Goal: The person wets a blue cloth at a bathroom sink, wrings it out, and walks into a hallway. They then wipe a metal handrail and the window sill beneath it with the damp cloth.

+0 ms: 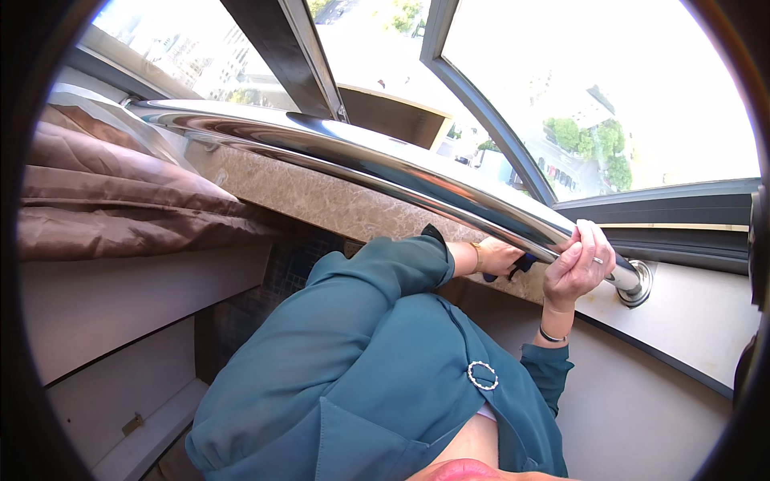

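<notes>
My right hand [580, 264] is wrapped over the polished metal handrail [421, 162] close to its right end, a ring on one finger and a bracelet at the wrist. My left hand [499, 255], with a gold-coloured band on its wrist, reaches beneath the rail, low over the brown marble sill [337, 201]. Its fingers are on a small dark blue and black item [524, 263], whose kind cannot be made out. The rail hides part of those fingers. A second, thinner-looking bar or lower edge runs along the handrail.
Window frames [493, 120] stand beyond the rail, with trees and parked cars far below. A brown satin curtain [120, 198] hangs at the left above a pale panel [144, 300]. The rail's round metal flange [642, 282] meets a white ledge [692, 318] at the right.
</notes>
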Available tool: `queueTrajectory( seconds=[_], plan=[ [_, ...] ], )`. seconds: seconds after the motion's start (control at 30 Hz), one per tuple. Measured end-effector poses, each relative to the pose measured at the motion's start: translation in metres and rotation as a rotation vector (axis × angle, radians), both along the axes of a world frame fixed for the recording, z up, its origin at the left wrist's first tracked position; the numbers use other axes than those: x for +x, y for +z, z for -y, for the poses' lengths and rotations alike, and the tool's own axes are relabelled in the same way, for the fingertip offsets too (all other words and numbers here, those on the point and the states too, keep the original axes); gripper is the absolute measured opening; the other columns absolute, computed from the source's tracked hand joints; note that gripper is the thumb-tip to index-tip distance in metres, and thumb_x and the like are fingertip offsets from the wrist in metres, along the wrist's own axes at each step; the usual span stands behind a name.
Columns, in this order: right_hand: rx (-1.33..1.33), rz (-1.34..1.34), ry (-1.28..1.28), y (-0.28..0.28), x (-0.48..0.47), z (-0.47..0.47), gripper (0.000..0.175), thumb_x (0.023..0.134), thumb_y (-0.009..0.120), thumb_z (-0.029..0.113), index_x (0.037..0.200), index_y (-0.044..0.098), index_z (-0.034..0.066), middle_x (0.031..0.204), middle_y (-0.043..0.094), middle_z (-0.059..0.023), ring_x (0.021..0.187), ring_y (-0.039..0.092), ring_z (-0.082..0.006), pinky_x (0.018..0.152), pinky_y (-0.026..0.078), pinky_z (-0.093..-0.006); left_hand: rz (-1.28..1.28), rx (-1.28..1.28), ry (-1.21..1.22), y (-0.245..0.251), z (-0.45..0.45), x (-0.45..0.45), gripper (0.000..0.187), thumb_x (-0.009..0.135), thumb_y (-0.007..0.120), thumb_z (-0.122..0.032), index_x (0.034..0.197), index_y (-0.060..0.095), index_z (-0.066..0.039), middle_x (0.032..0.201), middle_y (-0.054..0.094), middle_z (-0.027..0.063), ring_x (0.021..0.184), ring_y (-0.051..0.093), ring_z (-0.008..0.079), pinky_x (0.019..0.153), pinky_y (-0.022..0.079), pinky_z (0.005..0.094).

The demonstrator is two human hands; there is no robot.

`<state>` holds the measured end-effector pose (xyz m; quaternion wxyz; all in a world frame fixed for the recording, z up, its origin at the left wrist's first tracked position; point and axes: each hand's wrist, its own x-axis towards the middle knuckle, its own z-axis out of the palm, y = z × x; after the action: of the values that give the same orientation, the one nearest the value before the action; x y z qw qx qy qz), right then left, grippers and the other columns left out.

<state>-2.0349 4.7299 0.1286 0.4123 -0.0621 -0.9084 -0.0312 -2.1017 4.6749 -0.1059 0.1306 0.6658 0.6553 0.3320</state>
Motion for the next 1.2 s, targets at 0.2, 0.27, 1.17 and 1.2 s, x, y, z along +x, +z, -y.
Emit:
queueTrajectory(
  seconds=[0.2,0.27,1.17,1.2],
  plan=[
    [0.017,0.018,-0.034,-0.006,0.003,-0.001,0.03,0.101,0.044,0.018,0.11,0.067,0.0008,0.106,0.067,-0.012,0.102,0.064,-0.0289,0.095,0.04,-0.0407,-0.031,-0.111,-0.022,-0.004,0.002,-0.012,0.043,0.096,0.052,-0.016,0.139,0.054,-0.006,0.144,0.055,0.0188,0.136,0.05,0.0321,0.115,0.037,0.0409],
    [0.025,0.034,-0.03,-0.006,0.004,-0.001,0.03,0.101,0.044,0.018,0.11,0.067,0.0011,0.107,0.067,-0.0119,0.102,0.064,-0.0289,0.095,0.04,-0.0407,-0.076,-0.089,0.01,-0.003,0.02,-0.019,0.045,0.092,0.055,-0.015,0.136,0.056,-0.006,0.142,0.056,0.0198,0.136,0.051,0.0317,0.115,0.038,0.0405],
    [0.026,-0.076,-0.048,-0.016,-0.002,-0.002,0.031,0.099,0.044,0.019,0.107,0.069,0.0019,0.103,0.068,-0.011,0.099,0.064,-0.0277,0.097,0.04,-0.0415,0.309,0.108,1.075,0.055,0.295,-0.127,0.044,0.076,0.076,-0.031,0.108,0.068,-0.002,0.103,0.068,0.0203,0.097,0.066,0.0388,0.089,0.053,0.044],
    [0.026,-0.083,-0.052,-0.016,-0.002,-0.002,0.031,0.099,0.044,0.019,0.107,0.069,0.0019,0.103,0.068,-0.0109,0.098,0.064,-0.0277,0.097,0.04,-0.0416,0.425,0.117,1.054,0.056,0.277,-0.107,0.046,0.078,0.079,-0.035,0.109,0.068,-0.003,0.104,0.069,0.0204,0.096,0.068,0.0377,0.089,0.053,0.0422]
  ],
)
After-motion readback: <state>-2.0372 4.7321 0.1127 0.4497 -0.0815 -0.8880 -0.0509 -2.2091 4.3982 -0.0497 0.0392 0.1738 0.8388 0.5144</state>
